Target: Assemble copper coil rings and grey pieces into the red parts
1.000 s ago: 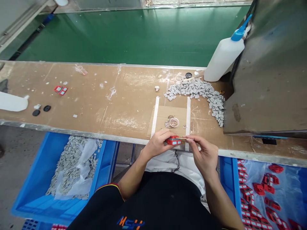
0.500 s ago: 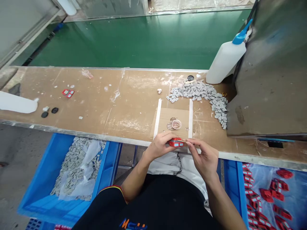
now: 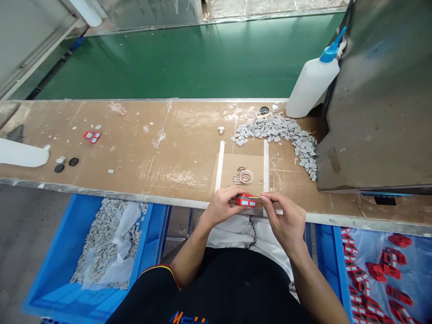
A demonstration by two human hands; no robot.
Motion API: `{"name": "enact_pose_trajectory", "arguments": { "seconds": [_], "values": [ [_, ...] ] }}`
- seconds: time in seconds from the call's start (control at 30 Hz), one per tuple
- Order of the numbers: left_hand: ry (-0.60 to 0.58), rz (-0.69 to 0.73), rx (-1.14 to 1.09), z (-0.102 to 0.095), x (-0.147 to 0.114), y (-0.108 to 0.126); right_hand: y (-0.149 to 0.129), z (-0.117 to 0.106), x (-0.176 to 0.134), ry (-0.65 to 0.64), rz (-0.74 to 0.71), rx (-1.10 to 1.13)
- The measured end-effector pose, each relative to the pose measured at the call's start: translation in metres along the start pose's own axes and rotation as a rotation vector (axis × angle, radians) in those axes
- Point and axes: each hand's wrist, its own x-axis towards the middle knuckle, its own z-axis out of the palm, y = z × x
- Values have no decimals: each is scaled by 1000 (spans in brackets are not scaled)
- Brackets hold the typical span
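My left hand (image 3: pixel 220 207) grips a small red toy vehicle (image 3: pixel 245 200) with pale blue windows, just over the bench's front edge. My right hand (image 3: pixel 286 218) pinches a thin stick (image 3: pixel 258 197); its tip reaches the top of the toy vehicle, though whether it touches I cannot tell. Beyond the hands, a small clear cup (image 3: pixel 246 176) with brownish liquid stands on a taped-down piece of cardboard (image 3: pixel 254 161). Brown smears (image 3: pixel 237 180) mark the cardboard beside the cup.
Small grey rectangular pieces (image 3: pixel 280 129) lie heaped at the right, near a white squeeze bottle (image 3: pixel 312 83). A blue bin (image 3: pixel 50 270) of grey pieces is below left; another blue bin (image 3: pixel 329 256) with red toy vehicles is below right. A green conveyor belt (image 3: pixel 189 63) runs behind.
The view has shifted slightly. Both hands keep their holds on the toy vehicle and the stick, and the toy vehicle appears slightly turned.
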Motion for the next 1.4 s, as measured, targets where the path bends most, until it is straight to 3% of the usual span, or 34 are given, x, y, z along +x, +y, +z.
{"name": "enact_pose_trajectory", "arguments": {
  "seconds": [0.17, 0.3, 0.4, 0.6, 0.73, 0.87, 1.03, 1.2, 1.4],
  "values": [
    [6, -57, -43, -1, -3, -2, 0, -1, 3, 1, 93, 90],
    [13, -58, -54, -1, -5, -5, 10, -4, 9, 98, 255, 125],
    [7, -60, -83, -1, -5, -6, 18, 0, 24, 134, 250, 128],
    [-5, -70, -89, -3, -6, -5, 26, 29, 43, -56, 87, 136],
    [-5, -58, -69, -5, -6, -4, 46, 26, 59, -182, 68, 96],
    [-21, -70, -66, -4, -6, -5, 86, 11, 101, -110, 168, -158],
    [-8, -126, -68, -1, -5, -5, 110, 19, 136, -251, 207, -421],
    [13, -115, -60, 0, -6, -4, 103, 23, 134, -306, 197, -555],
    [1, -80, -36, 3, -4, 4, 96, -1, 112, -484, 111, -545]
  ]
}}
